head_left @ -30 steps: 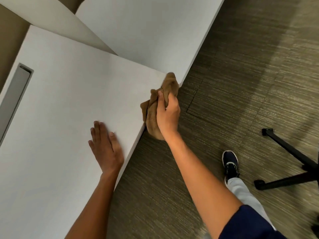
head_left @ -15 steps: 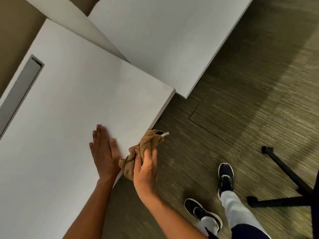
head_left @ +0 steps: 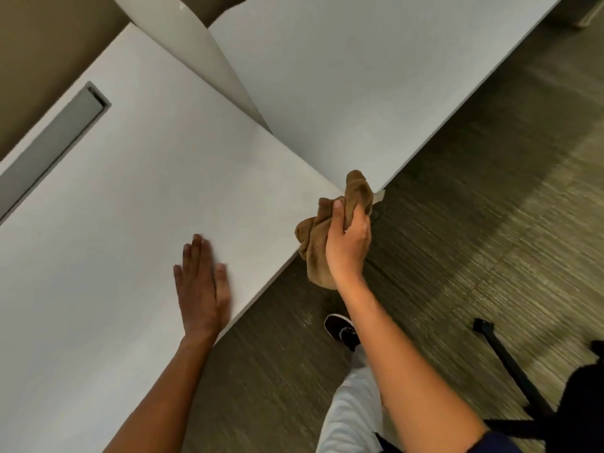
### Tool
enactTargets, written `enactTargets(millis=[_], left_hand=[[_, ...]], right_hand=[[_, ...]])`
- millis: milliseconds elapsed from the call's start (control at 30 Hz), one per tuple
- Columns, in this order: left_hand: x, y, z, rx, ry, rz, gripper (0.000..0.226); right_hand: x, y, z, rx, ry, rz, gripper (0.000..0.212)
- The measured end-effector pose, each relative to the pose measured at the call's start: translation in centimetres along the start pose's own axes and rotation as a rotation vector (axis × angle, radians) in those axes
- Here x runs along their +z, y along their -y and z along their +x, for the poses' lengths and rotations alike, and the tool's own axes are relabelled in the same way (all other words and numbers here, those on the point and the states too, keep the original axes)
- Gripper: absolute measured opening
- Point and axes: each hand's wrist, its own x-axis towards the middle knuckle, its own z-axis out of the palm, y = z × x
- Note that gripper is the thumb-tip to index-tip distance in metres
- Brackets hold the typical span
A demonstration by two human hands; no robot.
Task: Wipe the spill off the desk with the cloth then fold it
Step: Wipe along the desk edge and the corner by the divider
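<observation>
The brown cloth (head_left: 330,223) is bunched against the front edge of the desk (head_left: 130,223) near its corner, long axis running along that edge. The right hand (head_left: 348,240) grips it from the floor side. The left hand (head_left: 202,289) lies flat and open on the desktop, nearby. No spill shows, possibly because of blur.

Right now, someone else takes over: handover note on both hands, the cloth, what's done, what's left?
Left hand: open, flat on the desk near its front edge, holding nothing.
Right hand: fingers closed around the bunched brown cloth, at the desk's front edge near the corner; part of the cloth hangs past the edge.
Done: I see no spill on the visible desk top.
Left: finish the edge if needed, then lay the cloth out and fold it; it is not yet folded.
</observation>
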Motion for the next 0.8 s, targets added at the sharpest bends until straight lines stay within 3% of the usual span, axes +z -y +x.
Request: enactTargets(millis=[433, 633, 800], left_hand=[[-0.8, -1.2, 0.0, -0.024, 0.038, -0.009, 0.063], [-1.4, -2.0, 0.1, -0.06, 0.068, 0.004, 0.067], [-1.3, -7.0, 1.2, -0.133, -0.026, -0.091, 0.069]], right_hand=[[-3.4, 0.2, 1.8, 0.046, 0.294, -0.085, 0.042], [-5.2, 1.5, 3.1, 0.066, 0.442, -0.127, 0.022], [-6.8, 2.2, 5.1, 0.11, 0.605, -0.198, 0.016]])
